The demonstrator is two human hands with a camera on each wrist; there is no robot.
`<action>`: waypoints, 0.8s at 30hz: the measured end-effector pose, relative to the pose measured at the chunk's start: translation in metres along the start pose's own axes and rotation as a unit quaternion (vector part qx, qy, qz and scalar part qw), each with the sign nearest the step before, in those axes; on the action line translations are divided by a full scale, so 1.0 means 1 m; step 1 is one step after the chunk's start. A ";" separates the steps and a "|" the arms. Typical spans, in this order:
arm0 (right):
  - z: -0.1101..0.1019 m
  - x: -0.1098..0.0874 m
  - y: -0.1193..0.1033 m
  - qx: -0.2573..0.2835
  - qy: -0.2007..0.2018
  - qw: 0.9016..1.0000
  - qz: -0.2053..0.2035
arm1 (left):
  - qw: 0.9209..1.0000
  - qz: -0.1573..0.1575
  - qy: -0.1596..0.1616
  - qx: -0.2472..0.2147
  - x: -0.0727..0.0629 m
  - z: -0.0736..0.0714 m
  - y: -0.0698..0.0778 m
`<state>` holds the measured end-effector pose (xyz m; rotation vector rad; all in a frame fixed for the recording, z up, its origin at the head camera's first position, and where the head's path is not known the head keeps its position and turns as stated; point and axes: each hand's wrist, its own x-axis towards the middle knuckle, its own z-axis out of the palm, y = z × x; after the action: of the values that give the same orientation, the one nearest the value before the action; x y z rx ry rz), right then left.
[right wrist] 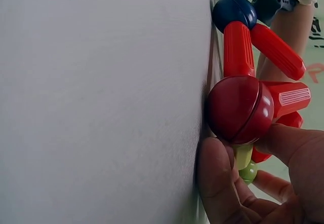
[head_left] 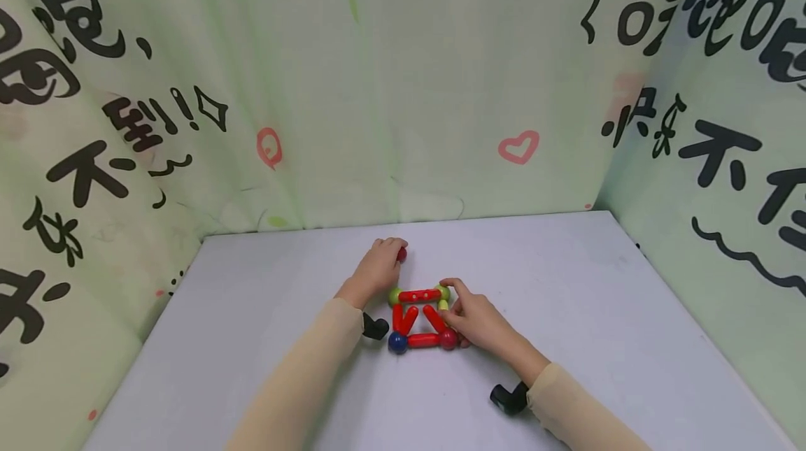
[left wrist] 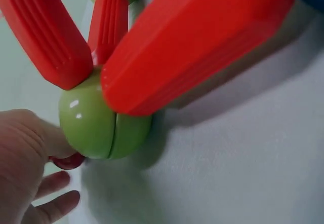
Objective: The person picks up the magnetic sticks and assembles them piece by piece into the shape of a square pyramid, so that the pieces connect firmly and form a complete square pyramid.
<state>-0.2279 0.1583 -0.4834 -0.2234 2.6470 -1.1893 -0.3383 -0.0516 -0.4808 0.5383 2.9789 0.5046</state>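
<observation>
A four-sided frame of magnetic rods and balls lies on the table, mostly red rods point(head_left: 423, 340) with one yellow-green rod point(right wrist: 243, 155) on its right side. Its corners are a blue ball point(head_left: 397, 342), a dark red ball point(head_left: 448, 339) and two green balls point(left wrist: 96, 117). Two more red rods point(head_left: 409, 320) slant up from the near corners. Beyond the far left corner, my left hand point(head_left: 380, 266) holds a loose red ball point(head_left: 402, 254), partly hidden by its fingers. My right hand point(head_left: 475, 318) grips the frame's right side, thumb and fingers around the yellow-green rod close to the dark red ball.
The white table point(head_left: 535, 262) extends around the frame to both sides. A pale green curtain point(head_left: 390, 87) with black writing stands at the back and sides. A black device point(head_left: 508, 398) sits at my right wrist, another point(head_left: 376, 327) at the left.
</observation>
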 end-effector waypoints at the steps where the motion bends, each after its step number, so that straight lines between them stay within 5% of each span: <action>1: 0.000 0.000 -0.001 -0.001 -0.001 1.000 0.001 | 1.000 0.001 0.000 0.000 -0.002 -0.001 -0.001; 8: 0.000 0.000 -0.002 -0.008 -0.006 1.000 0.004 | 0.999 -0.014 -0.020 -0.044 -0.016 -0.005 -0.007; 16: -0.001 0.002 -0.003 -0.015 -0.008 1.000 0.004 | 0.986 -0.025 -0.009 -0.164 -0.028 -0.006 -0.009; 24: -0.001 0.000 -0.003 -0.019 -0.005 1.000 0.000 | 0.969 0.041 0.030 -0.240 -0.051 -0.022 0.009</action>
<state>-0.2277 0.1569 -0.4809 -0.2355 2.6623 -1.1352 -0.2901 -0.0686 -0.4560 0.6013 2.7399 1.2211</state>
